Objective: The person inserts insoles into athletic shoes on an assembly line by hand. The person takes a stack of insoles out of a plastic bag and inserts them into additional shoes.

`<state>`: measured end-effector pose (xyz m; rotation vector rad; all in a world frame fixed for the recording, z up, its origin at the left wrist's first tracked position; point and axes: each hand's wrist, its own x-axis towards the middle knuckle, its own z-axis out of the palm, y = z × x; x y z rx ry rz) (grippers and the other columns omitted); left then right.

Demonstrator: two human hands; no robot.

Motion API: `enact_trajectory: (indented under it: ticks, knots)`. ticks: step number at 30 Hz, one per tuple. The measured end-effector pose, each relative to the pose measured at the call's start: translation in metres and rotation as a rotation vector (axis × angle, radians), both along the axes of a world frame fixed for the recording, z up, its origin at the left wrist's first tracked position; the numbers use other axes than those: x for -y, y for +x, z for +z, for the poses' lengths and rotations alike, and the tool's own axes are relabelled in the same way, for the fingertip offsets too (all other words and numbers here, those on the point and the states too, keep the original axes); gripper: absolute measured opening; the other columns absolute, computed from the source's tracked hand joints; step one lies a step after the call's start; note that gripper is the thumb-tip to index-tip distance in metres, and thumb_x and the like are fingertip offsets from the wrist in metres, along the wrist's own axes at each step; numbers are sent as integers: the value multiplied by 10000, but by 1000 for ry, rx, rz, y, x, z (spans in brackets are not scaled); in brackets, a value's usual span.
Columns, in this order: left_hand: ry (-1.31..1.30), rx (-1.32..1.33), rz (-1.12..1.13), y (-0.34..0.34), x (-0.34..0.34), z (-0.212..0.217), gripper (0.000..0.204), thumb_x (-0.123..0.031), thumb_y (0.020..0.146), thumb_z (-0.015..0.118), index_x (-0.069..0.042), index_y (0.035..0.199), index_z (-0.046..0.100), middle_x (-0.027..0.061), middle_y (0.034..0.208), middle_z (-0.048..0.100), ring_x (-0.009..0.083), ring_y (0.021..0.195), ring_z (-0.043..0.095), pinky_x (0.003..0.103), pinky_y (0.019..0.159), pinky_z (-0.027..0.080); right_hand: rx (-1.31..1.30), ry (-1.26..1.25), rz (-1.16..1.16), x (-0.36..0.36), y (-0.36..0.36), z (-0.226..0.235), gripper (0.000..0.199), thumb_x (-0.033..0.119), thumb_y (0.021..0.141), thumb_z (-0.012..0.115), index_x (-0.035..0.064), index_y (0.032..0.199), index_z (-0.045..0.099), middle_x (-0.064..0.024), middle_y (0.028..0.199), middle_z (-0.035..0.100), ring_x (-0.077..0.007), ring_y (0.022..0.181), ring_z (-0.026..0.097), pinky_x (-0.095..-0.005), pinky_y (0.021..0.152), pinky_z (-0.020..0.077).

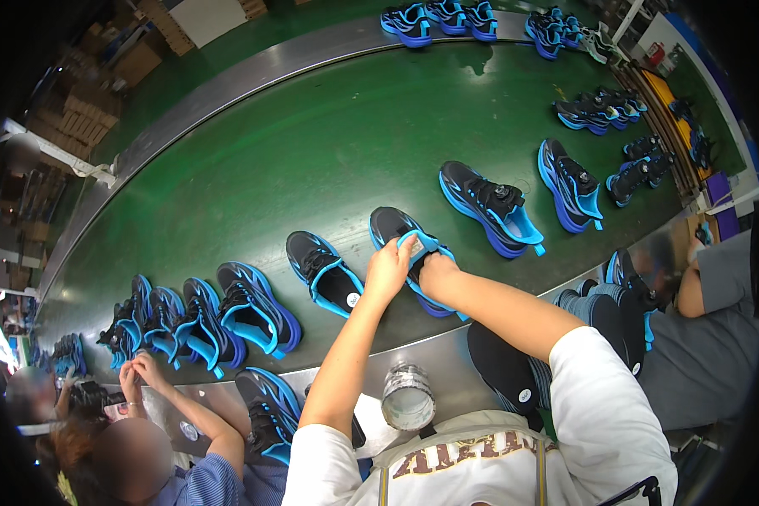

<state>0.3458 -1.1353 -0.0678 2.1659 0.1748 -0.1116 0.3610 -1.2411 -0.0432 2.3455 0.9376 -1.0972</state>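
A black and blue sneaker [385, 221] stands on the green belt in front of me, its toe pointing away. My left hand [390, 268] pinches the sneaker's tongue at the opening, thumb and fingers closed on it. My right hand [437, 275] reaches down into the shoe, so its fingers are hidden. Just left of it stands another sneaker [310, 257], with a dark insole bearing a round white sticker visible inside. To the right sits a sneaker with a dial on top [491, 207].
Stacks of dark insoles [508, 364] lie by my right arm. A smeared jar [408, 396] stands on the metal ledge [455, 358] before me. More sneakers [257, 308] line the belt [253, 185] at left. Co-workers sit on both sides; one's hands [141, 371] are at left.
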Motion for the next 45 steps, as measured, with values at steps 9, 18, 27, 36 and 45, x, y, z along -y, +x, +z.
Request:
enact_trajectory:
  ticks: [9, 18, 27, 36, 45]
  knots:
    - [-135, 61, 179, -5, 18, 18, 415, -371, 800, 508, 39, 868, 511, 141, 613, 535, 215, 602, 532, 316, 563, 408, 152, 211, 15, 14, -1, -9, 294, 142, 752, 497, 27, 1016, 554, -118, 1127, 486, -236, 1037, 461, -333, 850, 385]
    - [1012, 624, -960, 6, 16, 29, 160, -153, 688, 501, -74, 800, 583, 24, 720, 486, 178, 666, 503, 291, 571, 360, 439, 1146, -333, 96, -66, 20, 146, 152, 665, 628, 38, 698, 542, -79, 800, 498, -240, 766, 483, -325, 663, 421]
    - [1328, 150, -1385, 29, 57, 14, 143, -159, 725, 489, -87, 777, 602, 38, 714, 569, 190, 623, 563, 320, 528, 349, 440, 1419, -657, 96, -76, -8, 122, 112, 705, 613, 14, 713, 540, -86, 823, 509, -245, 705, 504, -320, 620, 433]
    - [1345, 77, -1385, 35, 65, 17, 109, -148, 677, 521, -98, 637, 609, 41, 633, 589, 199, 596, 567, 332, 522, 363, 426, 1517, -642, 102, -74, -16, 124, 110, 706, 612, 20, 710, 526, -84, 817, 493, -228, 684, 505, -310, 596, 436]
    - [1372, -107, -1368, 36, 73, 29, 106, -145, 694, 514, -110, 664, 609, 32, 678, 593, 191, 623, 576, 322, 530, 386, 416, 1519, -613, 104, -76, -14, 121, 94, 696, 623, 17, 722, 533, -83, 803, 493, -230, 680, 511, -313, 583, 436]
